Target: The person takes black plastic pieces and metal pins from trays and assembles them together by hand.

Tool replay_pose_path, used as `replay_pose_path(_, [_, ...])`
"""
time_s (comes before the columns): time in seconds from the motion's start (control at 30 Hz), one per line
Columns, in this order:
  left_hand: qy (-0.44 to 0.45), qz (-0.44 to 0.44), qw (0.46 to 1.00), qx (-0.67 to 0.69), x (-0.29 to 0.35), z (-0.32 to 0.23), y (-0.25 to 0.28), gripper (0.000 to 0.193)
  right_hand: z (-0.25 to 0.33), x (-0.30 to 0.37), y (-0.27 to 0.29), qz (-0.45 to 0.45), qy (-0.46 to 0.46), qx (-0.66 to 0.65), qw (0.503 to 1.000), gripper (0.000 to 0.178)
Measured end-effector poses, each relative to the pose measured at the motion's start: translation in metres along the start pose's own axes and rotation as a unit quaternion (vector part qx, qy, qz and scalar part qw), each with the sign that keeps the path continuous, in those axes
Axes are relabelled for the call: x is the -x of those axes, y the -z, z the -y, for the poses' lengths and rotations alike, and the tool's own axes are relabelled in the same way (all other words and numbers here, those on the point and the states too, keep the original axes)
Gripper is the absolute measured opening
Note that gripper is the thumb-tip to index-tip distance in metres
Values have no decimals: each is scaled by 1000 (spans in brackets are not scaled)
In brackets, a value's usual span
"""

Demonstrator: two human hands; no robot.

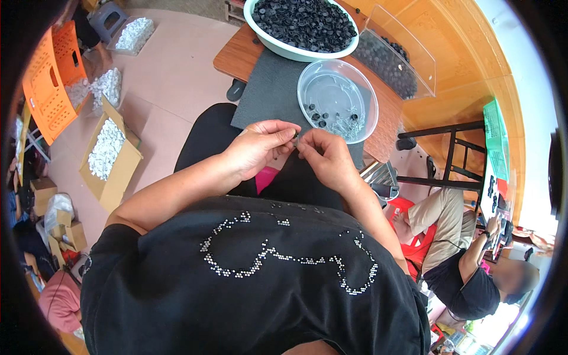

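Note:
My left hand (pixel 254 148) pinches a small black round part (pixel 296 134) between thumb and forefinger. Right beside it, my right hand (pixel 328 157) is closed in a pinch. Whatever its fingertips hold is too small to make out. Just beyond the hands stands a clear round plastic tub (pixel 373 99) with several black caps (pixel 322 123) and a heap of small clear pieces (pixel 348 128) at its near side. Farther back, a white basin (pixel 269 46) is heaped with small black caps (pixel 305 23).
A dark grey mat (pixel 260 89) covers part of the wooden table (pixel 234 54). A clear bin (pixel 387 68) of black parts stands at the back right. On the left are a cardboard box (pixel 127 157) of white pieces and an orange crate (pixel 50 89). Another person (pixel 467 284) sits at right.

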State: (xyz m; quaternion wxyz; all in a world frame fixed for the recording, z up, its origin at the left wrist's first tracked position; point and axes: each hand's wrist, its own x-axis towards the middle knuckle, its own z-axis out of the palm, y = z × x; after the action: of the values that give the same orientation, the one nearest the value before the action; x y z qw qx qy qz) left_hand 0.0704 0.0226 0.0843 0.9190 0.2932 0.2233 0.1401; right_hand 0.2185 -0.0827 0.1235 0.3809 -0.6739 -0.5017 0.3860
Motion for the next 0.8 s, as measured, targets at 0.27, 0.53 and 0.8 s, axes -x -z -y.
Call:
replay_pose_path(0.27, [4, 7, 1000, -23, -1, 4, 1, 19, -6, -1, 4, 22, 1, -30, 999, 10])
replay_pose_path(0.53, [6, 17, 999, -30, 3, 8, 1, 21, -2, 4, 3, 39, -98, -198, 975, 12])
replay_pose_path(0.8, [9, -3, 1000, -14, 9, 8, -3, 20, -9, 7, -16, -107, 18, -86, 990, 6])
